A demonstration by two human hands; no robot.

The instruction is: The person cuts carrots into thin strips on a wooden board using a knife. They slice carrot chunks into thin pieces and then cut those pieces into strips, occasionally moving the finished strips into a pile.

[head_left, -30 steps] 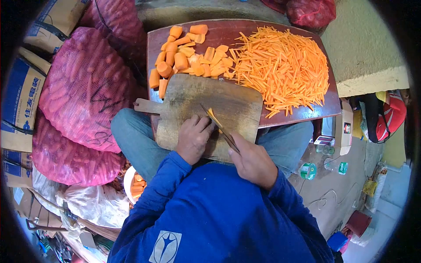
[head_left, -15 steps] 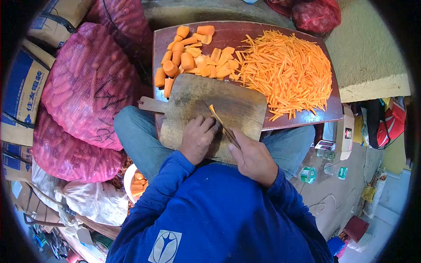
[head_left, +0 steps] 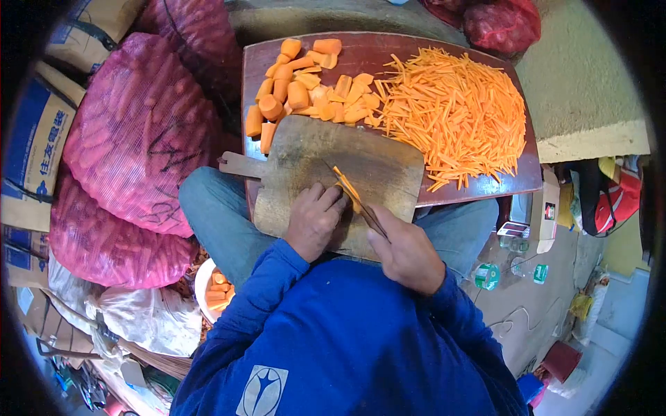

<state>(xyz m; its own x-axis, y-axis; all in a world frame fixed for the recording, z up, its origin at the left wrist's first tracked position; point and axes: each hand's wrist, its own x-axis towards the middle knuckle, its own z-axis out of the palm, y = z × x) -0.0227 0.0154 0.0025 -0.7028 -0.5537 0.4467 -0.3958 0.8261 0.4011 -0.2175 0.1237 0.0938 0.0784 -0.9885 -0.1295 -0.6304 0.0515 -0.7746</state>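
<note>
More carrot [head_left: 345, 182] now at the knife [head_left: 371, 219], right hand [head_left: 411, 255] tight round its handle, left hand [head_left: 316, 220] curled alongside, pinch unclear!

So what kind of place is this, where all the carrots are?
It looks like a food preparation spot, maybe a market back room or storeroom: big pink mesh sacks stand by a low table, which holds carrot chunks and a big heap of carrot strips.

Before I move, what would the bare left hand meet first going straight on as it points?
The left hand would probably first meet the dark, narrow metal knife; the depth between them is unclear.
</note>
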